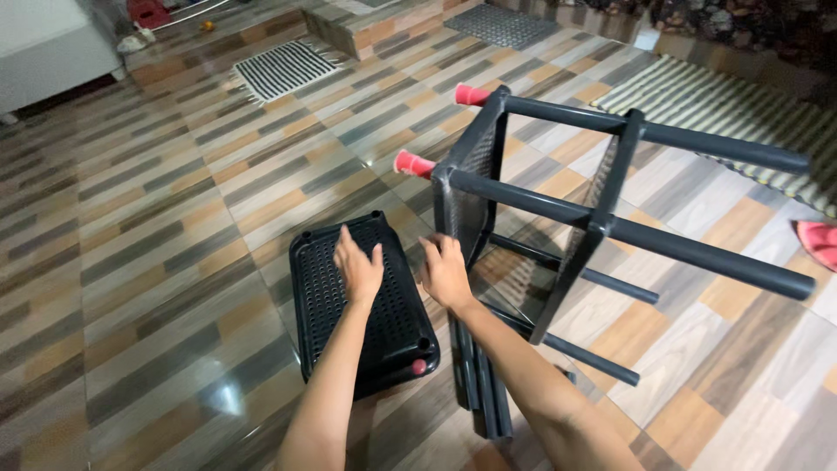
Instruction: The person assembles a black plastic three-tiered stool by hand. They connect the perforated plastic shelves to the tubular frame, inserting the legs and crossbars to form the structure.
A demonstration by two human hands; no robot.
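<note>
The left hand [357, 266] lies flat, fingers spread, on a black perforated tray [324, 301] resting on the tiled floor [131, 262]. The right hand [445, 270] touches the lower corner of a dark grey rack [602, 218] lying on its side, just beside the tray. Two red caps [413, 163] tip the rack's far tube ends. A striped mat [283, 68] lies well apart.

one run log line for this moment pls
left hand: flat on black perforated shelf panel | right hand: at edge of dark grey rack frame lying on its side | floor: tiled
</note>
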